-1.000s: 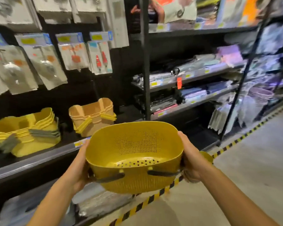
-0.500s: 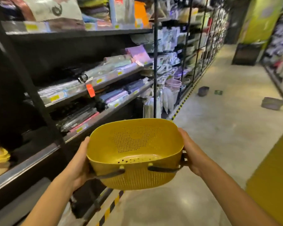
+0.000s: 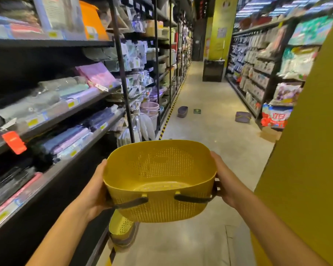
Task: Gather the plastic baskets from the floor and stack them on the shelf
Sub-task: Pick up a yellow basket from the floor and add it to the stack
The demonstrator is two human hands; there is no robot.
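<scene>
The left hand (image 3: pixel 93 191) and right hand (image 3: pixel 225 179) clasp the short ends of a yellow basket (image 3: pixel 160 181). It is oval, smooth-rimmed plastic with perforated walls and dark strap handles. The thumbs lie at the rim and the fingers curl round its sides.

Below it, a second yellow basket (image 3: pixel 121 225), also perforated, lies on the polished concrete floor (image 3: pixel 210 146) beside the shelf (image 3: pixel 52 169). It is perhaps nested in a dark one.

Far down the aisle, a grey basket (image 3: pixel 182 111) sits near the left racks and another grey basket (image 3: pixel 243 117) near the right.

upright yellow perforated basket (image 3: pixel 160 181) in mid-air; grey basket (image 3: pixel 182 111) on floor (image 3: pixel 210 135) far ahead.
</scene>
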